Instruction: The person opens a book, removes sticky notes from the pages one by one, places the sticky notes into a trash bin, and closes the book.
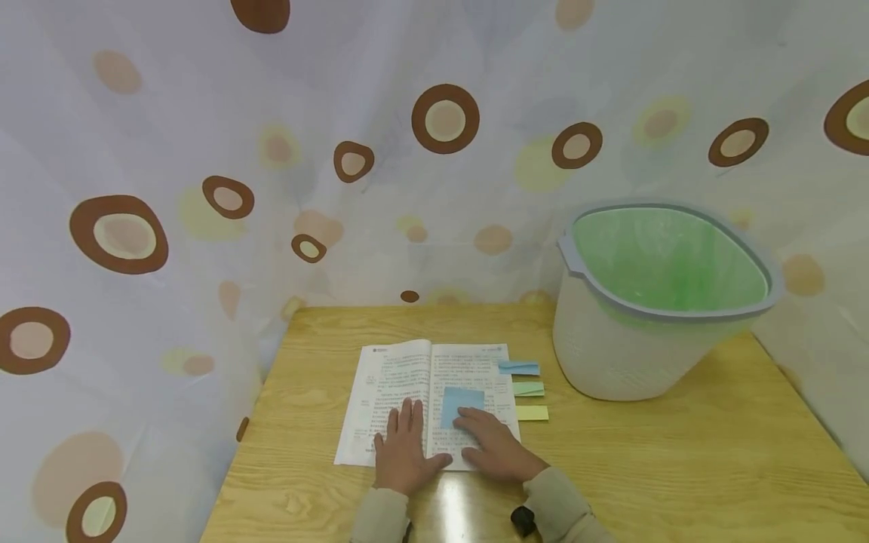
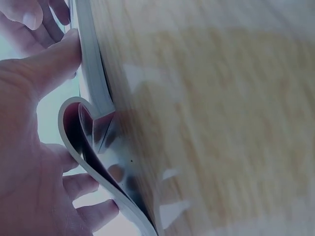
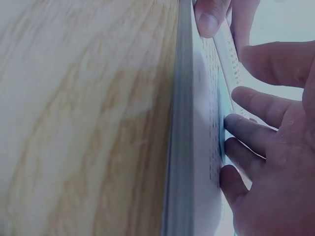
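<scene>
An open book [image 1: 400, 366] with printed pages lies on the wooden table. On its right page is a square blue sticky note [image 1: 456, 400]. My left hand [image 1: 406, 456] rests spread on the left page, its thumb reaching across the fold to the lower right page. With its fingertips on the note, my right hand [image 1: 498, 451] lies over the right page, its fingers extended. From low down, the left wrist view shows the cover bowed up in a curve beneath my left hand [image 2: 29, 132]. The right wrist view shows my right fingertips [image 3: 234, 120] at the blue note.
Blue [image 1: 519, 368], green [image 1: 529, 389] and yellow [image 1: 532, 413] sticky tabs stick out past the book's right edge. A large white basket [image 1: 611, 354] with a green inside stands at the back right of the table [image 1: 652, 452]. Behind hangs a patterned curtain [image 1: 380, 68].
</scene>
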A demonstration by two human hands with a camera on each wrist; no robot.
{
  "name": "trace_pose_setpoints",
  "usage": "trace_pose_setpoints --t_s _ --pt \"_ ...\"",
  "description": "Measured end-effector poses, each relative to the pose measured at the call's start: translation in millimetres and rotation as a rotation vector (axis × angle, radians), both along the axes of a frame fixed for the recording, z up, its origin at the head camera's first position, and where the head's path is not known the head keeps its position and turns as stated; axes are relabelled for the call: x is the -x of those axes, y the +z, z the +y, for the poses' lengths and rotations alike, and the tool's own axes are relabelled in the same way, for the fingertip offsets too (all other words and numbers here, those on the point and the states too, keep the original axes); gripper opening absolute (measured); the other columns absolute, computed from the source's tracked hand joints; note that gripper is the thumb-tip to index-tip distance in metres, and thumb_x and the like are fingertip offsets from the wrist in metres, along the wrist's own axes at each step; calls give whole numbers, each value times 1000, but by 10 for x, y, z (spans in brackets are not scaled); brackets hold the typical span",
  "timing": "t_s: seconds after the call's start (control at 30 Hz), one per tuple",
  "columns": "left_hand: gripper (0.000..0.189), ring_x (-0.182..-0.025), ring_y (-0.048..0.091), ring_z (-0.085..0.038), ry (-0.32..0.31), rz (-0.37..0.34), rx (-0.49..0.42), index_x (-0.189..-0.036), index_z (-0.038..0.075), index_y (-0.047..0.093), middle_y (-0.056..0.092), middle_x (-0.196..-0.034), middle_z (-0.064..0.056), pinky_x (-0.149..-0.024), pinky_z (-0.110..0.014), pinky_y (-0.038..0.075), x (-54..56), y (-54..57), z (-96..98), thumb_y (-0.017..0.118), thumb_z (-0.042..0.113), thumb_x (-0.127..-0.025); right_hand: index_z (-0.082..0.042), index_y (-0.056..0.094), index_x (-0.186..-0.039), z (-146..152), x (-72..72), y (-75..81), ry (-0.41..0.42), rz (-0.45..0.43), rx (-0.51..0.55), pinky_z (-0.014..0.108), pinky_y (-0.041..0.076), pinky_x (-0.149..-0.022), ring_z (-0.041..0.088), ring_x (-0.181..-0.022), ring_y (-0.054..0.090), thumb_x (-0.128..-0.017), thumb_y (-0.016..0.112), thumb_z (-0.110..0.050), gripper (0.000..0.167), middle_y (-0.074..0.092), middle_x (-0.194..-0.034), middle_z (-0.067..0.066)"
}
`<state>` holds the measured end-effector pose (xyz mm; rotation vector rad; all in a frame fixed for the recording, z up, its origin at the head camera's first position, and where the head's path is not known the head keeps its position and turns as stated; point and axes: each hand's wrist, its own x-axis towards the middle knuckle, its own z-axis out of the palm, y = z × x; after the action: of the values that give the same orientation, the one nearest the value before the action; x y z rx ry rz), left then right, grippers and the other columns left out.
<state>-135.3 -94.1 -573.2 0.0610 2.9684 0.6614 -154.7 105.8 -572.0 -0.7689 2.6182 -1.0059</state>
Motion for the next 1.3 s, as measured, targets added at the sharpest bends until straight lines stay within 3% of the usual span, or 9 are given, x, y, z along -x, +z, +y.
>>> trace_pose_setpoints --t_s 0.2,0.5,0.63,0.83,0.93,1.03,1.13,1.3 --pt "106 -150 26 -44 -22 -3 9 -157 11 28 26 -165 -13 -110 -77 26 27 -46 -42 74 61 -75 -1 52 -140 6 23 -47 -3 -33 32 67 26 -116 45 -145 33 -95 56 -16 47 40 -155 21" --pt "104 -148 30 -45 -21 -22 -15 -155 10 32 30 -163 -14 -108 -79 27 30 -5 -42 79 54 -73 -1 52 -139 16 29 -16 -8 -54 91 69 25 -115 49 -143 34 -97 55 -17 45 41 -153 26" --pt "105 -147 31 -45 -10 -4 -15 -154 11 33 33 -162 -14 -107 -78 29 43 -26 -37 81 54 -71 -3 56 -135 -3 53 -11 -61 -3 140 65 28 -115 46 -140 40 -96 57 -12 40 48 -148 23" --pt "106 -147 31 -44 -2 -10 -12 -154 12 33 32 -162 -13 -108 -77 29 64 -22 -41 82 54 -71 -5 67 -119 -61 128 46 -209 196 183 56 40 -107 36 -123 55 -89 65 -1 31 65 -126 14" --pt "105 -147 31 -45 -2 -18 -22 -154 11 33 32 -162 -14 -108 -78 28 59 4 -42 83 53 -70 -3 66 -119 -92 171 96 -280 236 92 54 44 -101 37 -117 55 -88 68 -3 31 63 -123 15" --pt "106 -146 31 -45 -2 -18 -16 -154 11 34 32 -162 -15 -108 -78 28 60 11 -50 83 53 -70 -1 64 -124 -133 214 131 -326 188 -36 55 46 -95 38 -115 53 -88 69 -9 37 59 -124 19" --pt "106 -147 30 -44 2 -26 -13 -155 12 32 31 -162 -14 -109 -77 27 62 12 -54 83 53 -71 2 61 -129 -172 264 136 -335 153 -165 57 47 -92 40 -115 51 -87 69 -15 45 57 -126 21" --pt "106 -148 29 -45 -5 -33 -42 -155 10 32 31 -162 -15 -109 -78 26 55 29 -38 83 51 -71 4 62 -125 -195 325 105 -341 182 -314 58 49 -87 40 -113 50 -86 71 -21 47 56 -124 21"
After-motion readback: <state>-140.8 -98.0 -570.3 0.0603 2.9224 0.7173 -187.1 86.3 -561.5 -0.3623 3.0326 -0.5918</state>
